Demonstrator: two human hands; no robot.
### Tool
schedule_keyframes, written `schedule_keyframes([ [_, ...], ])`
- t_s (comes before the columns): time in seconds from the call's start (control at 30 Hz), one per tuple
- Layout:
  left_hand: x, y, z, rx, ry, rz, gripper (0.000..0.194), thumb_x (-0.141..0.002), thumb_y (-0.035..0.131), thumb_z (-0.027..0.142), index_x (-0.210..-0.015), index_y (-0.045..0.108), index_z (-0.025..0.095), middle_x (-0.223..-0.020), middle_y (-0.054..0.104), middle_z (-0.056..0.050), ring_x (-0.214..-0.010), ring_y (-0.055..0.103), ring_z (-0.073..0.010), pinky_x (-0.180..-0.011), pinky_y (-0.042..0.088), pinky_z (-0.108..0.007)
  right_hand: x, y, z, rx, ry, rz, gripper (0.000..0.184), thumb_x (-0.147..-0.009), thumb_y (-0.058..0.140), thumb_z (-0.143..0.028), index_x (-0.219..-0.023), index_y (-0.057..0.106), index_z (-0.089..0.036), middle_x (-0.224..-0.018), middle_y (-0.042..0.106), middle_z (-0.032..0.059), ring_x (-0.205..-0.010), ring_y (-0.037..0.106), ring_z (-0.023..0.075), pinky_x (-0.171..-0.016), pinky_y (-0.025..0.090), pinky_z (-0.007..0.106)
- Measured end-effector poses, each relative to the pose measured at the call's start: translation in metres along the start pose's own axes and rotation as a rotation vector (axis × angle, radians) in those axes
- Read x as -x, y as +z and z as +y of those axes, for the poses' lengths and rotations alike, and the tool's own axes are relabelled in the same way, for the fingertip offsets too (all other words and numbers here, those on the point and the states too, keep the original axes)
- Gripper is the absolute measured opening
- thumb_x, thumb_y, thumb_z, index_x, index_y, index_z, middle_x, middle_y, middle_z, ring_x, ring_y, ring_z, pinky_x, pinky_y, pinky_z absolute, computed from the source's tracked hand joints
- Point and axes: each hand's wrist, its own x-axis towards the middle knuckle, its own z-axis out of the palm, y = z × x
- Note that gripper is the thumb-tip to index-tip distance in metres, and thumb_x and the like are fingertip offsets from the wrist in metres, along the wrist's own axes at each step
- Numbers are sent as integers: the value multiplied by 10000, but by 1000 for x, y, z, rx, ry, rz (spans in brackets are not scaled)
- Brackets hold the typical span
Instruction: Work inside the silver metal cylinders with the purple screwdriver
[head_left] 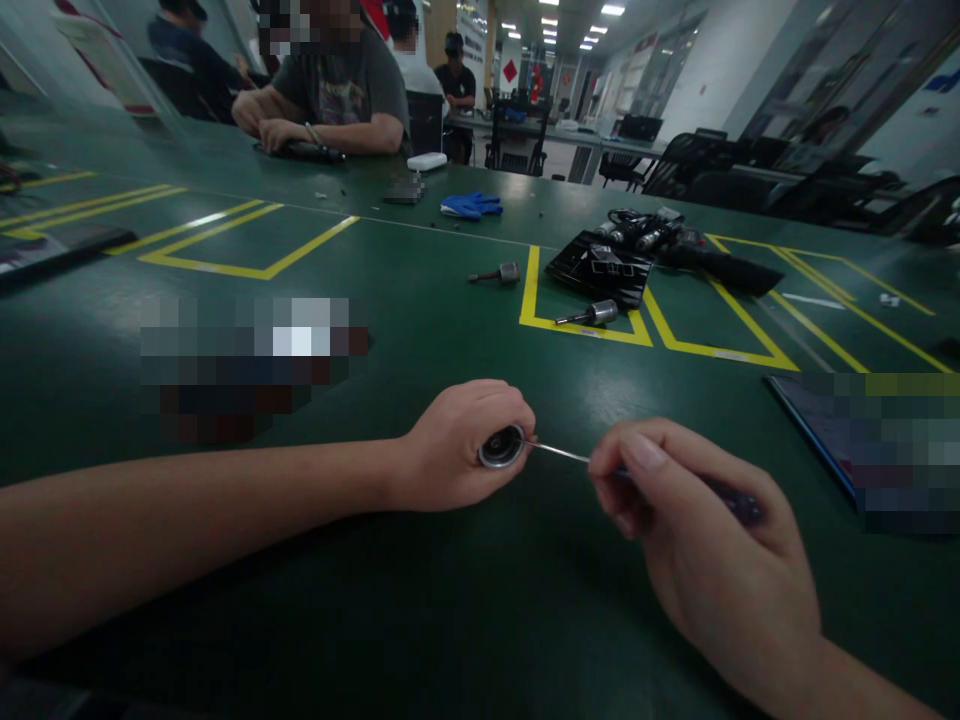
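My left hand point(450, 440) is closed around a round metal cylinder point(501, 447), whose hollow end with a silvery rim faces me. Its body is hidden inside my fist. In my right hand point(712, 540) is a thin screwdriver point(559, 452) with a dark handle, pinched between thumb and fingers. The slim metal shaft points left, and its tip reaches the right edge of the cylinder. Whether the tip sits inside the rim or only touches it, I cannot tell. Both hands are just above the green table point(420, 620).
Beyond my hands lie two metal cylindrical parts with thin shafts, one left point(508, 272) and one nearer point(602, 313). A black plastic bag point(600, 265) lies beside dark cabled gear point(660, 232). Farther back is a blue glove point(476, 206). A person point(352, 90) sits opposite. Yellow tape point(529, 290) marks the tabletop.
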Motion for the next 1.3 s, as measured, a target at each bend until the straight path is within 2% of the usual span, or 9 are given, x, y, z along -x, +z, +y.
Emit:
schedule_keyframes([
  [0.1, 0, 1, -1, 8, 14, 2, 103, -757, 570, 98, -739, 487, 157, -685, 535, 2, -632, 478, -119, -592, 386, -240, 3, 2, -7, 180, -249, -93, 203, -851, 466, -112, -702, 599, -149, -581, 527, -16, -522, 500, 79, -473, 397, 192],
  [0.17, 0, 1, -1, 6, 20, 8, 105, -751, 563, 93, -728, 483, 157, -675, 537, 2, -624, 477, -118, -588, 385, -239, 4, 3, -8, 214, -289, -143, 196, -843, 458, -86, -713, 591, -147, -586, 522, -20, -532, 503, 77, -492, 396, 198],
  [0.27, 0, 1, 0, -10, 20, 9, 92, -761, 552, 99, -726, 486, 153, -674, 537, 0, -619, 477, -115, -580, 381, -234, 3, 2, -5, 123, -68, -89, 224, -879, 471, -170, -694, 598, -174, -591, 522, -26, -535, 479, 79, -471, 368, 197],
  [0.37, -1, 0, 2, -17, 11, 0, 89, -768, 554, 98, -727, 492, 147, -669, 532, 1, -619, 474, -112, -578, 376, -232, 2, -1, 1, -77, 155, -34, 251, -887, 495, -271, -683, 621, -195, -584, 524, -27, -527, 456, 85, -437, 330, 194],
  [0.5, -1, 0, 3, -11, 2, -8, 86, -771, 560, 98, -731, 498, 143, -670, 527, 2, -623, 472, -110, -580, 375, -231, -2, -3, 3, -233, 272, -40, 241, -864, 526, -308, -681, 640, -198, -563, 525, -27, -516, 451, 84, -434, 332, 184],
  [0.67, -1, 0, 2, -19, 2, -11, 96, -776, 559, 100, -720, 494, 143, -663, 518, 6, -614, 462, -108, -572, 369, -231, -4, -2, 4, -283, 359, -21, 247, -850, 534, -322, -669, 640, -193, -541, 518, -25, -490, 439, 83, -412, 318, 182],
  [0.93, -1, 0, 1, -21, -8, -22, 97, -785, 552, 109, -723, 487, 148, -672, 528, 2, -619, 463, -109, -577, 373, -233, 5, -4, -1, -105, 88, -35, 231, -889, 504, -299, -720, 642, -222, -624, 533, -25, -578, 462, 97, -489, 350, 205],
  [1.1, -2, -1, 0, -10, 27, -20, 112, -745, 580, 79, -716, 491, 140, -675, 534, 0, -620, 469, -110, -579, 376, -233, 8, -4, -1, -26, 33, -121, 222, -907, 477, -261, -743, 622, -220, -609, 503, -33, -569, 443, 93, -500, 344, 213],
  [1.3, -1, -1, -1, -21, 19, -19, 107, -751, 575, 91, -719, 489, 146, -676, 537, 1, -615, 468, -110, -580, 371, -235, 6, -3, -1, -6, 3, -103, 227, -909, 463, -255, -744, 611, -210, -618, 502, -29, -570, 439, 96, -499, 338, 224],
])
